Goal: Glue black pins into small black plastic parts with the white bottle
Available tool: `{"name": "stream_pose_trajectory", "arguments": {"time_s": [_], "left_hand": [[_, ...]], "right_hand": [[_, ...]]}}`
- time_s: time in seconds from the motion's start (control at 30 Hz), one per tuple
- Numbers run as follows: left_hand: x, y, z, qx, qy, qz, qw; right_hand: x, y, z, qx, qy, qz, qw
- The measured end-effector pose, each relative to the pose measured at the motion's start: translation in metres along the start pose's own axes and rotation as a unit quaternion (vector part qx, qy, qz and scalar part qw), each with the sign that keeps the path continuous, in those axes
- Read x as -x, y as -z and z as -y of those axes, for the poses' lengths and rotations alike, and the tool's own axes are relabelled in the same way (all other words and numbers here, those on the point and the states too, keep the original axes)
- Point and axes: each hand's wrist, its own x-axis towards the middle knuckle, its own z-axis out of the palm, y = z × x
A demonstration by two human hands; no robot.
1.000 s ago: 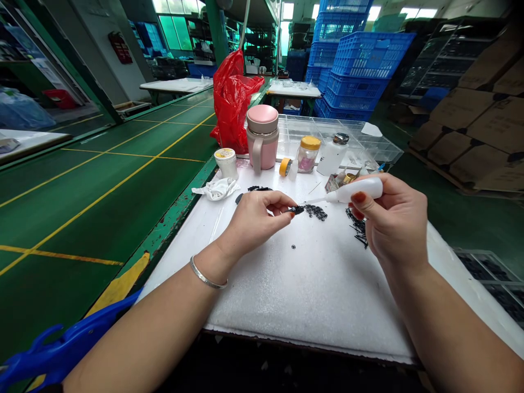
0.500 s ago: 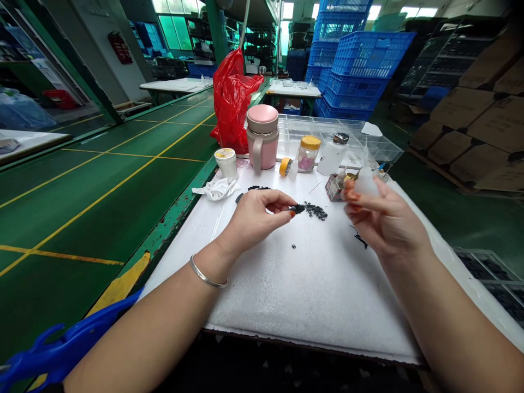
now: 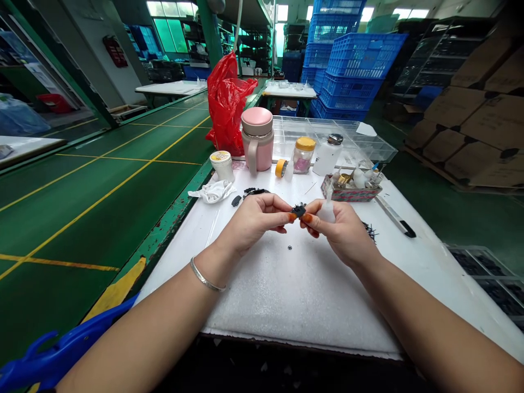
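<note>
Between the fingertips of my left hand [image 3: 262, 218] is a small black part [image 3: 298, 210], pinched above the white foam-covered table. My right hand [image 3: 338, 226] is closed round a translucent white squeeze bottle [image 3: 327, 210] with its narrow nozzle pointing up. The right thumb and forefinger meet at the right end of the black part. One tiny black ring [image 3: 290, 248] lies on the foam below the hands. Flat black pieces [image 3: 254, 191] lie beyond my left hand, and thin black pins [image 3: 369, 232] lie right of my right hand. The hands hide most of the pile of small rings.
Along the back stand a white tub [image 3: 222, 165], a pink mug [image 3: 257, 142], a yellow tape roll [image 3: 280, 168], a yellow-lidded jar [image 3: 303, 155] and a white bottle [image 3: 327, 154]. A small box of bottles [image 3: 352, 192] and a utility knife [image 3: 395, 215] lie right. A green conveyor [image 3: 123, 180] runs left.
My right hand has come from the right, beside the small box, to the middle with the squeeze bottle and now meets the black part. My left hand keeps its pinch.
</note>
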Motion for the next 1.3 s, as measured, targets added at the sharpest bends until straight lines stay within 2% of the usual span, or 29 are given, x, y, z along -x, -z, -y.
{"name": "stream_pose_trajectory", "arguments": {"time_s": [0.17, 0.27, 0.37, 0.57, 0.7, 0.9, 0.97, 1.03, 1.13, 1.3], "left_hand": [[0.0, 0.0, 0.001, 0.021, 0.01, 0.003, 1.0], [0.0, -0.001, 0.001, 0.025, 0.006, 0.007, 1.0], [0.0, -0.001, 0.002, 0.027, 0.008, 0.006, 1.0], [0.0, -0.002, 0.002, 0.011, -0.002, -0.003, 1.0], [0.002, -0.007, 0.001, -0.022, -0.003, -0.016, 1.0], [0.0, -0.003, -0.001, -0.041, -0.009, -0.01, 0.999], [-0.002, 0.002, -0.001, -0.094, 0.004, -0.009, 0.996], [-0.003, 0.005, 0.0, -0.203, 0.014, 0.017, 0.979], [-0.002, 0.005, 0.006, -0.369, 0.005, 0.07, 0.927], [-0.001, -0.004, 0.015, -0.492, 0.003, 0.096, 0.865]], "right_hand": [[0.005, -0.007, 0.002, 0.121, 0.087, -0.069, 0.986], [0.008, -0.012, 0.001, 0.151, 0.107, -0.107, 0.977], [0.008, -0.013, -0.001, 0.16, 0.11, -0.124, 0.973], [0.006, -0.008, 0.001, 0.093, 0.082, -0.076, 0.989], [0.005, -0.009, 0.003, 0.107, 0.072, -0.073, 0.989], [0.005, 0.0, 0.006, 0.132, 0.079, -0.13, 0.98], [0.006, 0.006, 0.009, 0.129, 0.094, -0.16, 0.974], [0.006, 0.011, 0.013, 0.133, 0.108, -0.179, 0.969], [0.005, 0.015, 0.015, 0.141, 0.12, -0.186, 0.965], [0.003, 0.014, 0.014, 0.165, 0.13, -0.174, 0.962]]}}
